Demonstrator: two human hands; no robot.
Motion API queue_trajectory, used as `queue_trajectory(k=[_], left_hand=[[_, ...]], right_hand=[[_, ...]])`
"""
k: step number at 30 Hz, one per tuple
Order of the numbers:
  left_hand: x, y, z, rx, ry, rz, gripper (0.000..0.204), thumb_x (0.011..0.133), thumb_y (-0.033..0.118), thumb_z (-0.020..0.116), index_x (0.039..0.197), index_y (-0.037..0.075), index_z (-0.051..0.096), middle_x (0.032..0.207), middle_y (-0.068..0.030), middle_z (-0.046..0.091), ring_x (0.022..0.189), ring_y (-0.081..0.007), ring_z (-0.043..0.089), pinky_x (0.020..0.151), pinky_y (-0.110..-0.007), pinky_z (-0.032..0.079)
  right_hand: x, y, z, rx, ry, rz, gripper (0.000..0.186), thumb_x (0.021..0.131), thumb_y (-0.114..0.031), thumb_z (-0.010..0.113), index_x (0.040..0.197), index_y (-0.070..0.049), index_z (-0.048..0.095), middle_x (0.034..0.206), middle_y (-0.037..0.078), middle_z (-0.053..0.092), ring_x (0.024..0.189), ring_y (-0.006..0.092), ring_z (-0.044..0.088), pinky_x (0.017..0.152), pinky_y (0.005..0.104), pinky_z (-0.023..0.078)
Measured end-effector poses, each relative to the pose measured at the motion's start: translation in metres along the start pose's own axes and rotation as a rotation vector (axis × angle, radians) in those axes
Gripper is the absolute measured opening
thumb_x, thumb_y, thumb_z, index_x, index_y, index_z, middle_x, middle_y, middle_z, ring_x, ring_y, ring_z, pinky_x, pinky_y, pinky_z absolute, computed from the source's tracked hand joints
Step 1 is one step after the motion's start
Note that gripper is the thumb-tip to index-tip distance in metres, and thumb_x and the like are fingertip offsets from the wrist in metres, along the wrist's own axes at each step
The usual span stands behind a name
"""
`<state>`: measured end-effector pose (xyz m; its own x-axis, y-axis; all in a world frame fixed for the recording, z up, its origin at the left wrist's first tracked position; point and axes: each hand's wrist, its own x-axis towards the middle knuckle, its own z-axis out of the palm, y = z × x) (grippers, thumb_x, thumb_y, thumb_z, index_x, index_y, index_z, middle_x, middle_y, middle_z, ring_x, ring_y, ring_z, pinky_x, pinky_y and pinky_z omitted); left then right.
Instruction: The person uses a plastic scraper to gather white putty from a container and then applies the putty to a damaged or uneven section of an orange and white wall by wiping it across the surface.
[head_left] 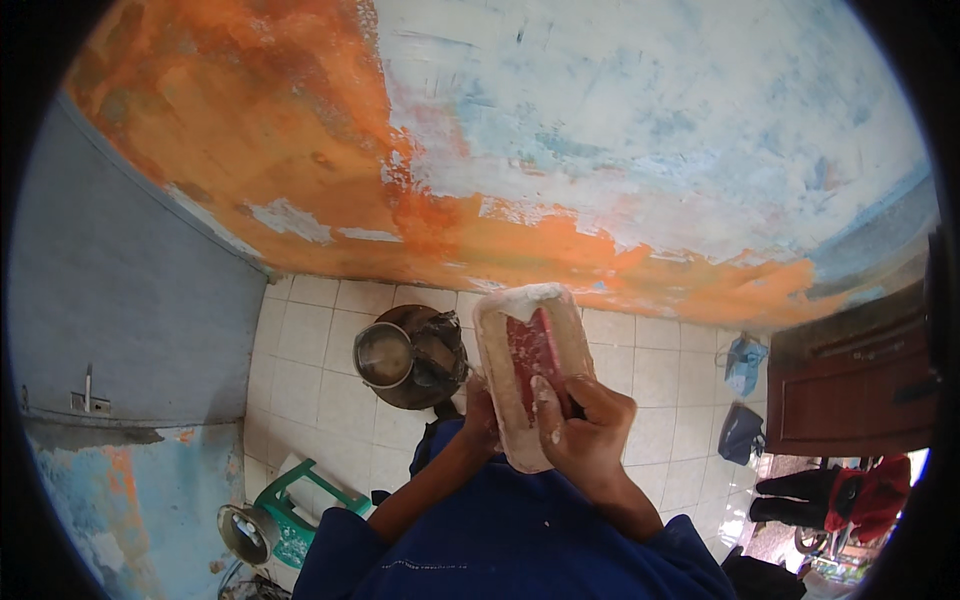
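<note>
My hands hold a rounded rectangular, tray-like piece (490,340), tan in the middle with a whitish crusted rim, tilted up in front of my body. Along its middle lies a red, white-flecked part (535,345) with a notched far end; whether it is a fixed handle or a loose scraper I cannot tell. My right hand (592,425) is closed at the right edge, thumb pressed on the red part. My left hand (483,408) grips the left edge, its fingers partly hidden. Whitish residue coats my right thumb.
Ahead rises a wall (620,120) patched orange, white and pale blue. A pot (384,355) of cloudy liquid and dark crumpled material (435,345) sit on a round stool. A green plastic chair (290,525) stands lower left. Bags (742,432) lie by a brown door (850,375).
</note>
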<state>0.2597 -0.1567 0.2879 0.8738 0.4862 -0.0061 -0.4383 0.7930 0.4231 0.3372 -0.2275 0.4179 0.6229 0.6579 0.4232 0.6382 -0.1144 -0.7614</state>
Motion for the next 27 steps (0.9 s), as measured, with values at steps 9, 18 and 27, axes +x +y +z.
queue_trajectory(k=[9,18,27], left_hand=[[-0.007,-0.001,-0.005,0.035,0.063,-0.102,0.084,0.086,0.070,0.034,0.147,0.013,0.026,0.144,-0.0122,0.038,0.130,-0.0278,0.042,0.110,-0.043,0.033],[0.002,0.008,0.011,0.135,0.020,-0.085,0.089,0.085,0.069,0.034,0.152,0.015,0.011,0.155,-0.0080,0.017,0.142,-0.0244,0.020,0.117,-0.044,0.015],[-0.007,0.000,-0.005,0.026,0.105,-0.149,0.083,0.085,0.069,0.035,0.145,0.012,0.029,0.142,-0.0139,0.041,0.125,-0.0301,0.047,0.106,-0.046,0.040]], right_hand=[[0.006,-0.003,-0.024,-0.073,0.058,0.010,0.011,0.077,-0.002,0.070,0.070,0.003,0.063,0.050,0.008,0.048,0.040,0.0125,0.040,0.040,0.0283,0.031],[-0.003,0.012,0.000,-0.101,-0.095,-0.014,0.019,0.075,-0.003,0.069,0.062,0.000,0.055,0.052,0.013,0.051,0.042,0.0230,0.054,0.042,0.0340,0.041],[0.010,0.002,-0.022,-0.215,0.041,-0.030,0.015,0.074,0.001,0.069,0.064,0.000,0.058,0.051,0.011,0.050,0.038,0.0206,0.046,0.039,0.0318,0.035]])
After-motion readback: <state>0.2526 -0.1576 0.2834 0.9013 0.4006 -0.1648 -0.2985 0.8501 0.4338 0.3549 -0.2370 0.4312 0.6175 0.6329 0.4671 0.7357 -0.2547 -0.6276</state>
